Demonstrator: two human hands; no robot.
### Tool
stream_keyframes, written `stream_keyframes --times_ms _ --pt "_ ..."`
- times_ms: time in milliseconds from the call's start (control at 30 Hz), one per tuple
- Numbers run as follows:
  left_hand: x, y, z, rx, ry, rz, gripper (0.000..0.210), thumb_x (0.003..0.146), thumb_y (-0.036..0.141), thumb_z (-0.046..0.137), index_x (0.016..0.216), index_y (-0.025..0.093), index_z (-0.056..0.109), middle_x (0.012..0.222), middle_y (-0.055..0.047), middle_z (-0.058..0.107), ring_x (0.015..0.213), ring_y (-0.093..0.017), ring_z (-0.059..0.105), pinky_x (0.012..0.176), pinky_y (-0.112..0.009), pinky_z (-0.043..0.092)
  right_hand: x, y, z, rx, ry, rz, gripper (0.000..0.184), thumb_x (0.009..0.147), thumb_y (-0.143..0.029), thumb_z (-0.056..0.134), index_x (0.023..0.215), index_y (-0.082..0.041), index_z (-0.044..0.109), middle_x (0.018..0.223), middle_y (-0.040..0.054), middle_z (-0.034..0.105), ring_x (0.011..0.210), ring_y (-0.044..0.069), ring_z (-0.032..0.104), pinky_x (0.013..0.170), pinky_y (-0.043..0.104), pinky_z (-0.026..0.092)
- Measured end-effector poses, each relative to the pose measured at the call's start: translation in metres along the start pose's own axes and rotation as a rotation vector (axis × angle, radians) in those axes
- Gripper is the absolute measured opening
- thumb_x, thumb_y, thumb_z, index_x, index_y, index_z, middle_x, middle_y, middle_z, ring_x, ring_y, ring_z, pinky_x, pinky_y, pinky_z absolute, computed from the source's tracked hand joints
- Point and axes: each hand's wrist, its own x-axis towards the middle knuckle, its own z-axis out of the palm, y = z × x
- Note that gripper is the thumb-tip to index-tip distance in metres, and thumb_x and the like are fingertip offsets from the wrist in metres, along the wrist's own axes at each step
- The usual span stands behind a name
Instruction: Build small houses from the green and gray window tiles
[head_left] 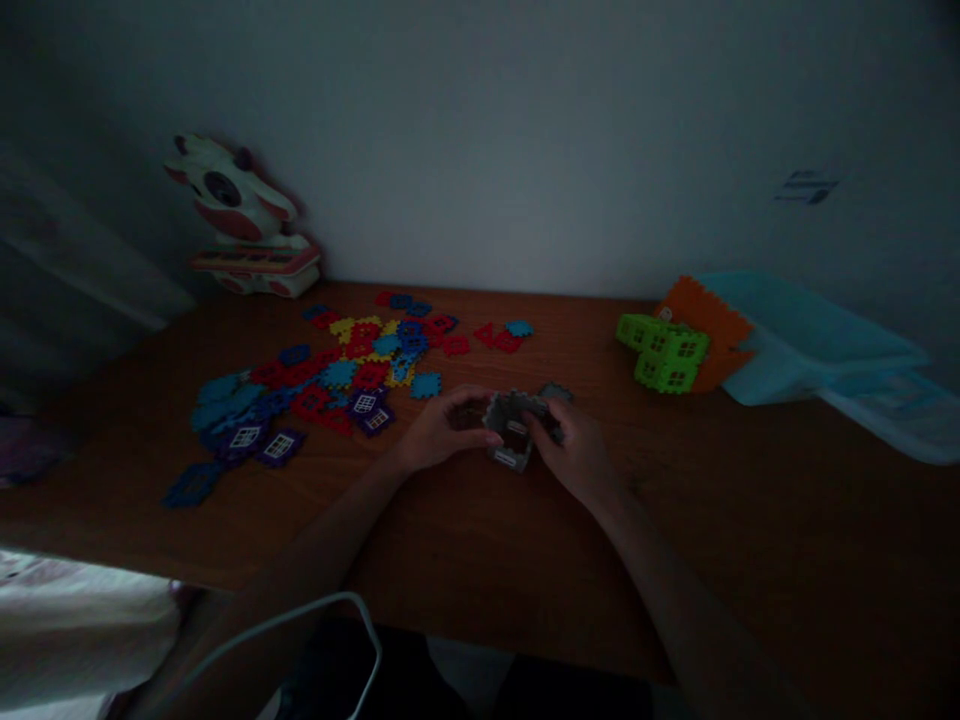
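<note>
Between my two hands is a grey box of interlocking toy panels [511, 461], its top side open and its edges toothed. My left hand [448, 432] grips its left wall, the thumb in front and the fingers behind. On the right, my right hand [576, 448] pinches the box's right wall, with fingers reaching over the rim. Just behind the right hand lies another grey toothed piece [556, 391], partly covered; I cannot tell whether it is joined to the box.
Loose red, blue, yellow and purple panels [366, 404] spread over the table's left side. A green panel building [670, 358] leans by an orange plate [703, 305] and a pale blue bin [810, 330] at right. A cow toy keyboard [255, 262] stands back left. A white cable [322, 602] hangs in front.
</note>
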Motion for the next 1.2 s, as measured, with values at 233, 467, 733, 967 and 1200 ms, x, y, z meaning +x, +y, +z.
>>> stream_keyframes --times_ms 233,467,733,967,1200 --pt "0.001 0.002 -0.006 -0.036 0.033 -0.058 0.062 0.063 0.037 0.091 0.116 0.019 0.066 0.115 -0.011 0.073 0.106 -0.026 0.071 0.094 -0.047 0.058 -0.001 -0.001 0.000 0.002 -0.035 0.015 0.016 0.094 -0.032 0.055 0.093 -0.021 0.067 0.085 0.0084 0.074 0.073 0.022 0.069 0.067 0.033 0.052" --pt "0.001 0.000 -0.006 -0.013 -0.014 -0.038 0.058 0.067 0.038 0.089 0.117 0.018 0.065 0.117 -0.012 0.073 0.108 -0.026 0.071 0.093 -0.044 0.059 -0.003 -0.001 0.002 0.003 -0.034 0.013 0.017 0.095 -0.033 0.055 0.096 -0.021 0.067 0.086 0.0090 0.073 0.075 0.023 0.069 0.069 0.034 0.051" --pt "-0.002 0.006 0.000 0.002 0.015 -0.041 0.060 0.065 0.036 0.090 0.117 0.018 0.067 0.121 -0.011 0.073 0.111 -0.026 0.070 0.099 -0.047 0.057 -0.003 0.000 0.003 -0.024 0.000 -0.025 0.016 0.095 -0.030 0.055 0.097 -0.020 0.067 0.084 0.0089 0.072 0.074 0.022 0.068 0.068 0.033 0.050" --pt "-0.003 0.011 0.007 0.037 0.080 -0.072 0.060 0.061 0.036 0.091 0.114 0.017 0.069 0.123 -0.011 0.072 0.111 -0.028 0.070 0.101 -0.047 0.056 -0.004 0.000 0.004 -0.048 0.028 -0.062 0.014 0.095 -0.028 0.056 0.094 -0.019 0.066 0.082 0.0084 0.072 0.072 0.021 0.067 0.065 0.030 0.049" --pt "-0.001 0.011 0.011 -0.044 0.083 -0.126 0.065 0.057 0.035 0.092 0.116 0.017 0.069 0.120 -0.011 0.074 0.110 -0.028 0.071 0.101 -0.047 0.056 -0.004 0.001 0.004 -0.047 0.032 -0.065 0.013 0.095 -0.028 0.056 0.093 -0.020 0.066 0.079 0.0070 0.072 0.069 0.020 0.067 0.063 0.030 0.049"
